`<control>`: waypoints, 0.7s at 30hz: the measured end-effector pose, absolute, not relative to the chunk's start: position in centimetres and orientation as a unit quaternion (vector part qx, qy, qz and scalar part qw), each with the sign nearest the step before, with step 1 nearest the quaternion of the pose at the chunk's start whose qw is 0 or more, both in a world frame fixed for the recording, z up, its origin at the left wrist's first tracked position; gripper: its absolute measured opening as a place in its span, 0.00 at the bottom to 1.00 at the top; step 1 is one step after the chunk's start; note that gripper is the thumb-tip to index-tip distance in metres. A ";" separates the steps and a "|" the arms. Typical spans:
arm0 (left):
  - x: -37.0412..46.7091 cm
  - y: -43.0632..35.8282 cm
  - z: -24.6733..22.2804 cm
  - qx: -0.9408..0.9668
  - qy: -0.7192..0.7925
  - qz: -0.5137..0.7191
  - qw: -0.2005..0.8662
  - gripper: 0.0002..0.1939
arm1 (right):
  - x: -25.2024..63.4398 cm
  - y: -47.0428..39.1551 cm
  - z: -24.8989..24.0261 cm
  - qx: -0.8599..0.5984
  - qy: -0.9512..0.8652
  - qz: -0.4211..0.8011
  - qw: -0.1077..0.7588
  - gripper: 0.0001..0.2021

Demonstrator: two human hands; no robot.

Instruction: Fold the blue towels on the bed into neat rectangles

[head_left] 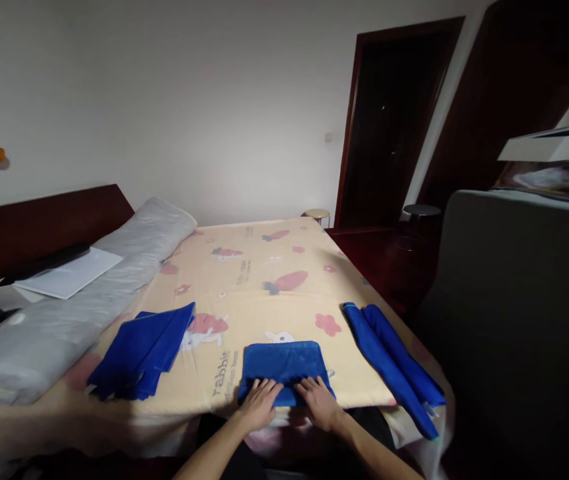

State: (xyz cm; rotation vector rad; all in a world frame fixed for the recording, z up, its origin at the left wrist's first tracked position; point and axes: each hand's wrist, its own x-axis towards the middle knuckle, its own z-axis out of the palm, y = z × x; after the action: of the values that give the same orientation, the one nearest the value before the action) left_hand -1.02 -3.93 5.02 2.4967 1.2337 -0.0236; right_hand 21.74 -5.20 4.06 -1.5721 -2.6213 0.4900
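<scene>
A folded blue cloth (pixel 284 360) lies flat near the front edge of the bed, between my two hands and beyond them. My left hand (pixel 263 401) rests on its near left part, fingers spread. On the near right part lies my right hand (pixel 318 400), its fingers also stretched out. Left of them is a loosely folded blue cloth (pixel 139 350) with uneven corners. Two rolled blue cloths (pixel 389 363) lie side by side at the bed's right edge, pointing away from me.
The bed (pixel 244 287) has a cream sheet printed with carrots and rabbits. A grey rolled quilt (pixel 109 293) runs along its left side, with a white board (pixel 71 273) on it. A dark grey panel (pixel 519 320) stands at the right; stools stand behind.
</scene>
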 end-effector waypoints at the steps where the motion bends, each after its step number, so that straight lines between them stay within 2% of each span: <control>1: -1.0 -3.9 4.9 0.884 0.433 -0.008 0.178 0.30 | 21.6 -5.2 3.9 -0.506 -0.847 0.161 0.024 0.30; 6: -2.5 -3.0 4.7 0.868 0.472 -0.016 0.154 0.26 | 22.5 -4.7 3.9 -0.537 -0.831 0.146 0.015 0.27; 14: -4.8 -1.7 5.4 0.837 0.533 -0.057 0.109 0.28 | 24.1 -4.1 4.7 -0.616 -0.781 0.097 -0.017 0.26; 18: -3.1 -2.4 5.7 0.868 0.483 -0.024 0.114 0.28 | 22.9 -4.4 4.9 -0.575 -0.811 0.110 0.016 0.30; 21: -1.6 -3.0 5.8 0.889 0.440 0.006 0.126 0.27 | 21.7 -4.8 5.4 -0.533 -0.837 0.119 0.044 0.29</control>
State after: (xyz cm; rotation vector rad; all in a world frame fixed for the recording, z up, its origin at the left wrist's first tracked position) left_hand -1.62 -3.04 5.83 2.5900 1.2805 0.0186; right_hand 21.73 -4.81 5.37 -1.6285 -2.5580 0.3633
